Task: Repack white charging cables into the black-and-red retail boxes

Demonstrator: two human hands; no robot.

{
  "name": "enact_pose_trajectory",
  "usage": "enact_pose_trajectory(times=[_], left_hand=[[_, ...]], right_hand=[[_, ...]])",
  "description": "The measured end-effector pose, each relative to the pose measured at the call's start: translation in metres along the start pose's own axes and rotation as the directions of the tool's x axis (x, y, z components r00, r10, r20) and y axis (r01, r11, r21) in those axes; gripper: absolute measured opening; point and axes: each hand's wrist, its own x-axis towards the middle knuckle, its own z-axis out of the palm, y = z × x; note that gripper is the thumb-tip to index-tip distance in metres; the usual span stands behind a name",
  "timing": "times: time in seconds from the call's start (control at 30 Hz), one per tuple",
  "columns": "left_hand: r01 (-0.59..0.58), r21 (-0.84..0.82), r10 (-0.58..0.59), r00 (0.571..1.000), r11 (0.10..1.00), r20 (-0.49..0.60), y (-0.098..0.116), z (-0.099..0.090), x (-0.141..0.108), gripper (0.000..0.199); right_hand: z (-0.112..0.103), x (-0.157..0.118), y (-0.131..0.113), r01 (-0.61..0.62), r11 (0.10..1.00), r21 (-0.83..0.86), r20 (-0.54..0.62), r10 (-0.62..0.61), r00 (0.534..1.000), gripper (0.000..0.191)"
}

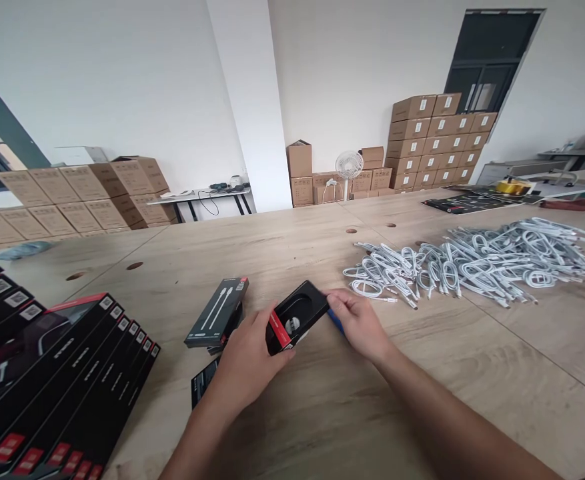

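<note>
My left hand is wrapped around a black cable box with a red band. From the box sticks out a black inner tray with a rounded recess, and a white round piece shows near the red band. At the tray's far right end, my right hand pinches its edge between thumb and fingers. Part of a blue object shows beneath that hand; its kind is hidden. Left of my left hand lie stacked cable boxes with two white cables pictured, and another dark box partly behind my wrist.
A spread pile of white cables covers the right of the wooden table. Many black boxes stand in rows at the left. Flat black printed sheets and yellow tape lie at the far right. Cartons are stacked behind.
</note>
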Motion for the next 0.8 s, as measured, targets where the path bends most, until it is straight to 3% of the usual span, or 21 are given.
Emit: enact_pose_trajectory(times=[0.1,0.17,0.37,0.57,0.67,0.8], left_hand=[[-0.059,-0.035,0.057,0.997,0.998,-0.045,-0.005,0.002,-0.001,0.080],[-0.120,-0.055,0.116,0.991,0.991,-0.071,-0.007,0.002,-0.002,0.080],[-0.333,-0.030,0.332,0.943,0.942,-0.038,-0.001,-0.001,-0.007,0.076],[-0.365,0.008,0.365,0.931,0.931,-0.021,0.008,-0.005,-0.013,0.062],[-0.370,-0.027,0.369,0.929,0.929,-0.043,0.012,-0.008,-0.016,0.058],[-0.416,0.001,0.412,0.901,0.909,-0.133,0.014,-0.008,-0.018,0.055]], right_hand=[[0.016,-0.012,-0.001,0.093,0.995,0.031,0.213,-0.097,0.972,0.026],[0.024,-0.018,0.002,0.077,0.993,0.087,0.302,-0.100,0.948,0.029],[0.023,-0.016,0.002,-0.240,0.899,0.367,0.319,0.121,0.940,0.038],[0.022,-0.015,-0.012,-0.488,0.637,0.597,0.448,0.239,0.861,0.034],[0.023,-0.016,-0.015,-0.523,0.582,0.623,0.477,0.247,0.843,0.032],[0.021,-0.014,-0.018,-0.492,0.585,0.644,0.428,0.258,0.866,0.031]])
